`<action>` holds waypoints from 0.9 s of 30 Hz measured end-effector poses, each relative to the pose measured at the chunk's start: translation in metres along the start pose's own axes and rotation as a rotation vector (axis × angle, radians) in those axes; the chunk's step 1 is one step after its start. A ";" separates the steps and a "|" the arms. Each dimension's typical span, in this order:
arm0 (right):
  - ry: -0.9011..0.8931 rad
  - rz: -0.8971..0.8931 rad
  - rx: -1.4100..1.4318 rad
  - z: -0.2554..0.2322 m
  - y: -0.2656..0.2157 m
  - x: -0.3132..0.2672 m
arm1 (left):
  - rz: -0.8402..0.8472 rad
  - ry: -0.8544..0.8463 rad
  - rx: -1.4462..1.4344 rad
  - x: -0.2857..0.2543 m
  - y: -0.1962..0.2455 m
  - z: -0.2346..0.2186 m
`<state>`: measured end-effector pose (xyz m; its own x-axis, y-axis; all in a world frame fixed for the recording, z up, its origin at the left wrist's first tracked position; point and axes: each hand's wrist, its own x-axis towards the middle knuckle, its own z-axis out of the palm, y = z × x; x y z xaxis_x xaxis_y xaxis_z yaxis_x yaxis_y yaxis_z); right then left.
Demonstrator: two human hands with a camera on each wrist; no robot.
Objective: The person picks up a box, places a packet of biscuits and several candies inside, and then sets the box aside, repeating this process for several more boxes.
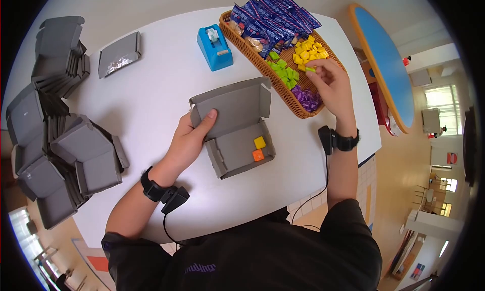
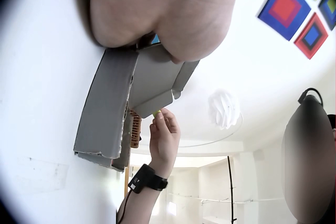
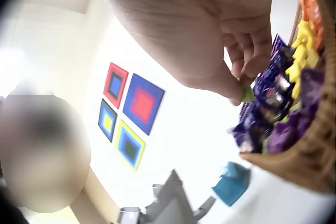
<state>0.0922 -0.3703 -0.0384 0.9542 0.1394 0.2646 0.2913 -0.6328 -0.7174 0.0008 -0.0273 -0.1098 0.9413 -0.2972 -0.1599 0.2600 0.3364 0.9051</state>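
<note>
An open grey cardboard box [image 1: 230, 109] sits on the white table in front of me, its lid raised. One yellow wrapped square [image 1: 259, 142] and one orange wrapped square [image 1: 258, 155] lie inside it, side by side. My left hand [image 1: 184, 142] grips the box at its left side, thumb over the inner face of the lid. Above the wicker basket [image 1: 255, 61], my right hand [image 1: 333, 86] pinches a small green wrapped piece [image 3: 248, 94] between thumb and fingertips. The basket holds green pieces [image 1: 283, 74], yellow pieces [image 1: 309, 51], purple pieces [image 1: 305, 98] and blue packets [image 1: 278, 26].
A blue tape dispenser [image 1: 217, 53] stands left of the basket. Several open grey boxes [image 1: 96, 159] are stacked along the table's left side. A closed grey box [image 1: 120, 53] lies at the back left. Beyond the right edge stands a blue-topped round table [image 1: 386, 68].
</note>
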 end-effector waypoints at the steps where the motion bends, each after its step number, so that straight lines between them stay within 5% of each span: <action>1: 0.047 0.013 -0.035 0.001 0.009 0.003 | 0.004 0.001 0.006 0.000 0.000 0.000; 5: -0.006 0.095 -0.120 0.011 0.015 0.009 | 0.004 0.002 -0.002 0.001 -0.003 -0.001; 21: -0.019 -0.130 -0.164 0.021 -0.023 -0.005 | 0.007 -0.020 0.028 0.001 -0.003 -0.003; 24: -0.399 -0.048 -0.127 0.004 -0.054 -0.022 | 0.011 -0.017 0.024 0.001 -0.003 -0.003; 27: -0.768 -0.152 -0.042 0.009 -0.077 -0.039 | 0.002 -0.008 0.013 0.001 -0.001 -0.002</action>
<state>0.0334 -0.3202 0.0014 0.6880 0.7048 -0.1731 0.4343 -0.5909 -0.6799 0.0020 -0.0259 -0.1118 0.9402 -0.3035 -0.1547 0.2550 0.3258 0.9104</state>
